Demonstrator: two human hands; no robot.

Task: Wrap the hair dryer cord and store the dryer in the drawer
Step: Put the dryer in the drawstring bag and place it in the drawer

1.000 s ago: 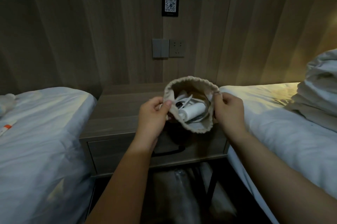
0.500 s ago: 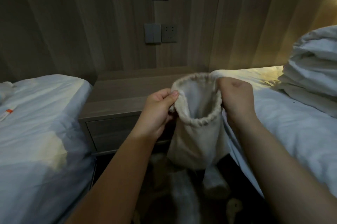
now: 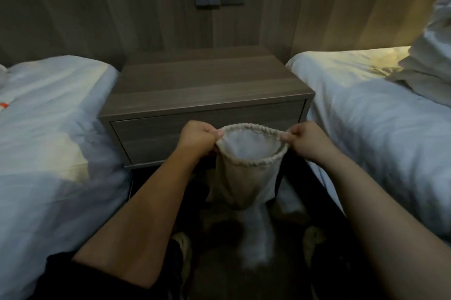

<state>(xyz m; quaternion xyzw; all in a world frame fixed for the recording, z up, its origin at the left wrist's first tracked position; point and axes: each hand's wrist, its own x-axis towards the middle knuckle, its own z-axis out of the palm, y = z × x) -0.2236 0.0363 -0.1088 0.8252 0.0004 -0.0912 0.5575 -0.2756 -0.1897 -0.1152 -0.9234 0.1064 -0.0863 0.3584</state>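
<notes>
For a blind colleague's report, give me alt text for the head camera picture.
A left hand and a right hand each pinch the rim of a beige cloth drawstring bag, holding its mouth open before the closed drawer of a grey-brown wooden nightstand between two white-sheeted beds.

Left hand (image 3: pixel 199 138): I see it fisted, knuckles up, thumb and curled fingers pinching the left rim of the cloth pouch (image 3: pixel 244 177). Right hand (image 3: pixel 308 141): same fisted pinch on the right rim. Forearms: both bare, reaching forward from the lower corners, converging; hands level, apart across the pouch mouth.
</notes>
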